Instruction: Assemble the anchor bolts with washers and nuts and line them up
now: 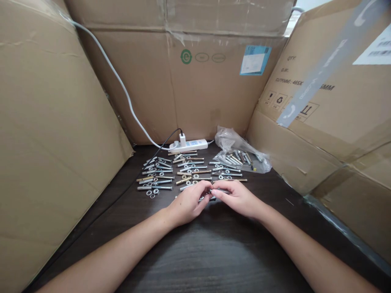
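My left hand (pixel 190 203) and my right hand (pixel 237 197) meet at the middle of a dark wooden table (pixel 214 252). Both have their fingers pinched together on a small metal bolt (pixel 210 194) held between them; most of it is hidden by the fingers. Just beyond my hands lie rows of bolts with washers (pixel 159 173), several to a row, some silver and some brass-coloured. A clear plastic bag (pixel 241 152) holding more bolts lies behind them to the right.
Large cardboard boxes wall the table on the left (pixel 45 142), at the back (pixel 189 81) and on the right (pixel 330 101). A white power strip (pixel 189 145) with a plugged charger and a white cable (pixel 122 85) lies at the back.
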A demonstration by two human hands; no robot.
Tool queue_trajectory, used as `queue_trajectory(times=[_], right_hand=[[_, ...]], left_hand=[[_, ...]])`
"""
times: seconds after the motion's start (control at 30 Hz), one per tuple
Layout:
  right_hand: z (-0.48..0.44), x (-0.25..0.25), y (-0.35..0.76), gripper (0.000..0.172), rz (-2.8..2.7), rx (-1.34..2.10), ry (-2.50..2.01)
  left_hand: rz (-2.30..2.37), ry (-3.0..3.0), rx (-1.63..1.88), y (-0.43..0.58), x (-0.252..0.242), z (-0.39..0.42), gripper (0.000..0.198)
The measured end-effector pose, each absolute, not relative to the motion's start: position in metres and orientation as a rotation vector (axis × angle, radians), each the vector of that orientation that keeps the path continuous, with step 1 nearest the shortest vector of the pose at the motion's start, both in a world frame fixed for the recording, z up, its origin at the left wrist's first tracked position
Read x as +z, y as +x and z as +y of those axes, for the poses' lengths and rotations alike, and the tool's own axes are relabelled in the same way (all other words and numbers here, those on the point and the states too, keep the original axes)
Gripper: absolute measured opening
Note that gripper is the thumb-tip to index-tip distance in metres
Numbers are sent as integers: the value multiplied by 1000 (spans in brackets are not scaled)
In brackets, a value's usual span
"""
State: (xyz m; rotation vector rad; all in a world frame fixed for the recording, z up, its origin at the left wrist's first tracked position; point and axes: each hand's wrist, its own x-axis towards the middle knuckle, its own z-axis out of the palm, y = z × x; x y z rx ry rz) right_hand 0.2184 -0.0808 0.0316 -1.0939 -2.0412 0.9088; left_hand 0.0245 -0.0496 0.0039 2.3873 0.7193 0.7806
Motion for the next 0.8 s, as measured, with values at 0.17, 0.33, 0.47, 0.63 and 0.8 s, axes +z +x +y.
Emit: queue_trajectory(times=[0.17, 0.33, 0.47, 0.63, 0.8], right_hand=[[-80, 33, 219, 28, -2060, 882, -1126], [-80, 31, 217, 26, -1980, 943, -1133], [-78, 32, 220, 26, -1974, 946, -1150], [-73, 41, 243, 27, -1987, 629, -1367], [-66, 44, 264, 18, -1983, 436, -1527]], left_hand=[[741, 2361, 754, 25, 3, -50, 14], [771, 2367, 784, 25, 3, -49, 9], [710, 2427, 778, 24, 4, -48, 12], [639, 2562, 692, 24, 9, -51, 12], [551, 2784, 470, 36, 19, -66, 12]])
